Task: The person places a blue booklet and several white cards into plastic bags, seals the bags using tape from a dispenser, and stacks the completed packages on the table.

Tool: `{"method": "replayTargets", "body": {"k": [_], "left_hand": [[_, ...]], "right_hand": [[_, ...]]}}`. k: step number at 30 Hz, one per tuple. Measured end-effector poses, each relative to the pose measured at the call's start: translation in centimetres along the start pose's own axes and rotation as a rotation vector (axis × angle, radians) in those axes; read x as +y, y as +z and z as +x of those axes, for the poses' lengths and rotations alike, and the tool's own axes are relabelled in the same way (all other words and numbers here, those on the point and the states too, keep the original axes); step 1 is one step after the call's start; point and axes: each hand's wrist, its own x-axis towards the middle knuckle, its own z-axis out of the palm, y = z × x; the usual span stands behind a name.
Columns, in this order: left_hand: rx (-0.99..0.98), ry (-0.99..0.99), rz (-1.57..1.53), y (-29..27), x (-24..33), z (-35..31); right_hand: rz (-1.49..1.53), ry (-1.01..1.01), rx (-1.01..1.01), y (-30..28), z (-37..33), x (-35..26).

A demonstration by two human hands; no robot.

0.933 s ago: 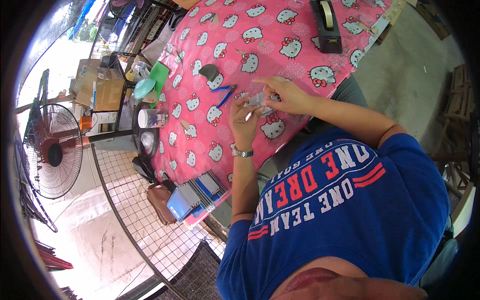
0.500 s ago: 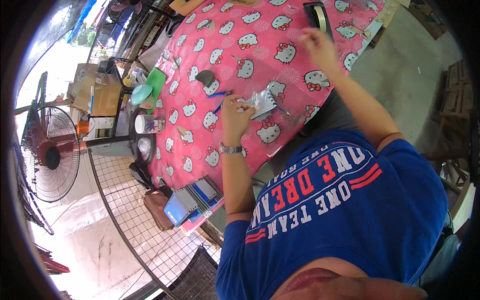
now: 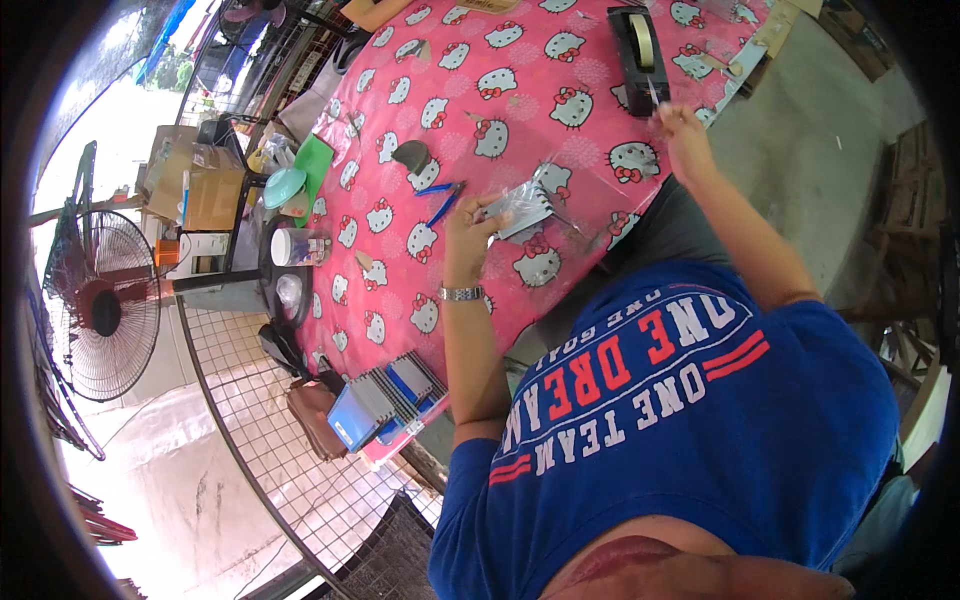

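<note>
1. Small silvery spiral notebook in clear plastic (image 3: 530,207) is clamped by left hand (image 3: 468,232), over pink cat-print tablecloth (image 3: 397,272), nearer-left of long black tape dispenser (image 3: 637,76).
2. Clear tape strip (image 3: 655,92) is pinched by right hand (image 3: 686,142) at dispenser's near end.
3. Blue-handled pliers (image 3: 446,206) are left lying farther left of dispenser.
</note>
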Motion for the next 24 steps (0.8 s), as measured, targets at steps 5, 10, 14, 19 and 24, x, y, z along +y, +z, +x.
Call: {"method": "replayTargets", "body": {"k": [5, 10, 14, 19, 24], "left_hand": [[0.037, 0.017, -0.402, 2.0, 0.1, -0.3], [0.109, 0.005, -0.431, 2.4, -0.5, -0.7], [0.138, 0.035, -0.473, 2.7, -0.8, -0.5], [0.166, 0.144, -0.488, 3.4, -0.1, -0.9], [0.155, 0.185, -0.432, 3.8, -0.4, -0.7]], "right_hand": [[0.399, 0.611, -0.505, -3.0, 2.3, 2.8], [-0.261, 0.504, -1.051, 11.6, -1.1, -2.6], [-0.798, -0.158, -1.602, 20.4, -1.9, -2.5], [-1.45, -0.545, -1.937, 24.3, -0.9, -0.9], [-1.291, 0.331, -1.869, 18.8, 2.2, 5.9]]}}
